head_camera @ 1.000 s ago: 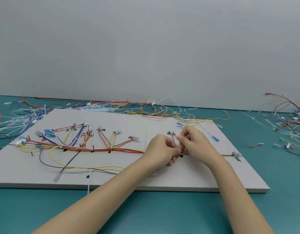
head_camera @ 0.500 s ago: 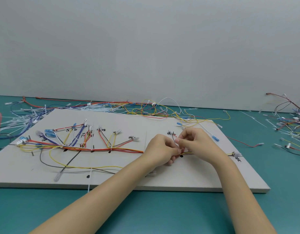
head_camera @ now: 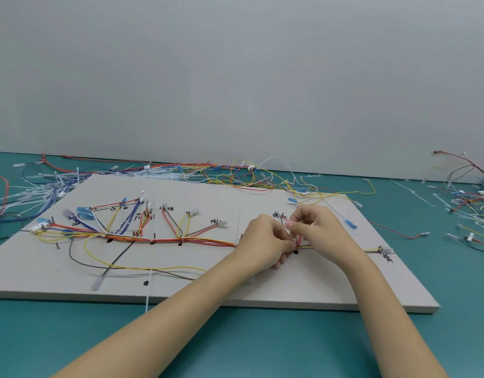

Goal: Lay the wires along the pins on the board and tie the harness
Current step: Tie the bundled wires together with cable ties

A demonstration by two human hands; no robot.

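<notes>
A grey board [head_camera: 317,285] lies on the teal table and carries a harness [head_camera: 164,240] of red, orange, yellow and blue wires running left to right, with branches fanning up to small connectors. My left hand [head_camera: 265,241] pinches the bundle near a black mark at the board's right middle. My right hand [head_camera: 317,227] is curled just beside it, its fingertips pinching something thin and pale, apparently a cable tie, at the same spot. The wires between the two hands are mostly hidden. A white cable tie [head_camera: 149,290] hangs over the board's front edge.
Loose wires and white cable ties [head_camera: 180,173] are piled behind the board and at the far left [head_camera: 22,197]. Another heap of wires [head_camera: 469,197] sits at the right edge. A yellow and a brown wire [head_camera: 142,267] loop loosely on the board's front part.
My right hand has shifted slightly, its fingertips moving closer over the bundle. The left hand stays in the same place on the wires.
</notes>
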